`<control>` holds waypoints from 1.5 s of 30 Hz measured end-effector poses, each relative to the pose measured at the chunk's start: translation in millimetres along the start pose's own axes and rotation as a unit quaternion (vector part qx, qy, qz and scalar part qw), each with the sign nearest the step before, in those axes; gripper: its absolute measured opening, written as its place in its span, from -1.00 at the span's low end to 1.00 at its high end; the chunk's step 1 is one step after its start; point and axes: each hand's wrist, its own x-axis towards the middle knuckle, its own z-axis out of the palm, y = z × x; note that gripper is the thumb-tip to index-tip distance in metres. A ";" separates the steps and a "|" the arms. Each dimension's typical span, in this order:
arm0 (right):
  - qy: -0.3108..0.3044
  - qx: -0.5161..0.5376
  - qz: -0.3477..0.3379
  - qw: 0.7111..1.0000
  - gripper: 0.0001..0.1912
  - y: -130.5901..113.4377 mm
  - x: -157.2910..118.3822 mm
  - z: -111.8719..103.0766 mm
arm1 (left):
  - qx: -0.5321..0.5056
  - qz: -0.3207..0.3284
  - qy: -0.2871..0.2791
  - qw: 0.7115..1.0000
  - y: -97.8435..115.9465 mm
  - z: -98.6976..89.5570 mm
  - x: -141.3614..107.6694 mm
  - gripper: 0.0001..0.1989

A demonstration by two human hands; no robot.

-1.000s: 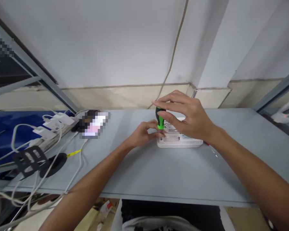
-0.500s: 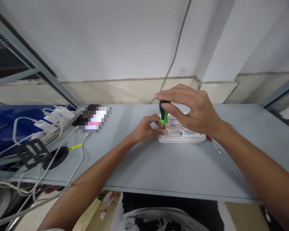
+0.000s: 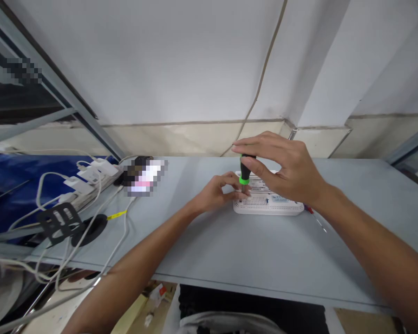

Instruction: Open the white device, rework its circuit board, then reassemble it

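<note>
The upright black-and-green screwdriver could skid and scratch the white perforated plastic router if tilted. The right hand arches above, thumb and fingers closed on the handle; below that grip, the left hand brings its fingertips to the shaft, contact unclear. The router sits on a grey tabletop.
</note>
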 end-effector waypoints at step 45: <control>0.127 0.021 0.108 0.986 -0.80 2.1 3.8 -17.5 | 0.091 -0.055 -0.020 0.994 -0.3 -25.8 3.5 -0.84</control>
